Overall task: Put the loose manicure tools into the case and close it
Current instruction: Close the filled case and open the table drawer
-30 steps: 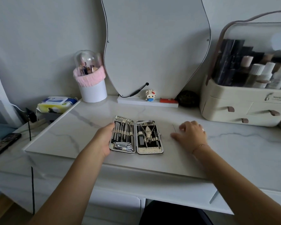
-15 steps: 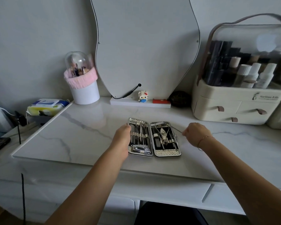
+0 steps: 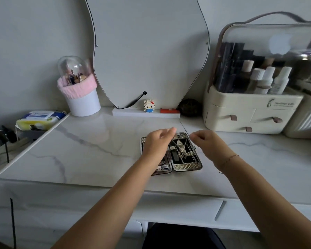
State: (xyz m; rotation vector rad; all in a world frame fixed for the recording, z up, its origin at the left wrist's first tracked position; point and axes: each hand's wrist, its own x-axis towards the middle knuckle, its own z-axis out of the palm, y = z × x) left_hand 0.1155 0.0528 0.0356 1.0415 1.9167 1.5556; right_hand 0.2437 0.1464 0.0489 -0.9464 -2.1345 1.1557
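Note:
The manicure case (image 3: 187, 166) lies open and flat on the marble top, with metal tools strapped into both halves. My left hand (image 3: 156, 143) hovers over the case's left half and hides most of it. Its fingers stretch toward the right half and hold nothing. Just right of the case's far corner, my right hand (image 3: 207, 143) has its fingers curled and pinches a thin loose metal tool (image 3: 184, 127). The tool sticks out away from me to the left.
A mirror (image 3: 147, 51) leans on the wall behind the case, with a small toy figure (image 3: 149, 105) on its base. A cosmetics organiser (image 3: 248, 114) stands at the back right, a pink-trimmed brush holder (image 3: 82, 99) at the back left, and a wipes pack (image 3: 40, 119) at the far left.
My left hand has moved from the case's left edge to above its left half. My right hand has lifted the thin tool off the marble and brought it closer to the case.

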